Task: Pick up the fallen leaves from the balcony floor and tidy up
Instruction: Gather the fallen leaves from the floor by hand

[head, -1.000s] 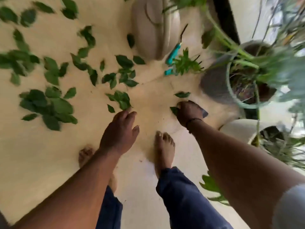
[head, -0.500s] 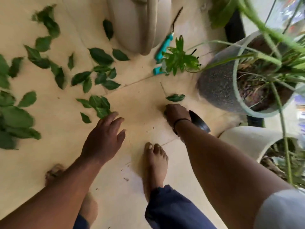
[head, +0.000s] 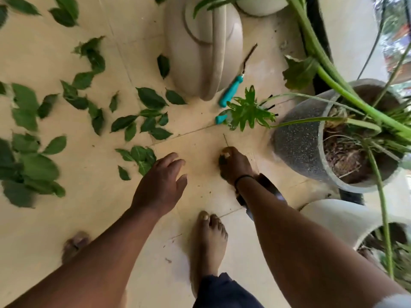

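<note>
Nearest the camera, two bare feet stand on the cream tiled floor [head: 93, 218]. Just beyond them the left hand [head: 159, 185] hovers palm down, fingers loosely spread, holding nothing, its fingertips beside a small cluster of leaves [head: 139, 157]. To the right, the right hand [head: 234, 165] is curled with fingertips down at the tiles; whether it holds a leaf I cannot tell. Many more green leaves lie scattered across the left half of the floor. Farther right stands a speckled grey pot [head: 298, 143] with a plant, and beyond, teal-handled garden tools [head: 231, 91] lie beside a beige planter [head: 202, 47].
</note>
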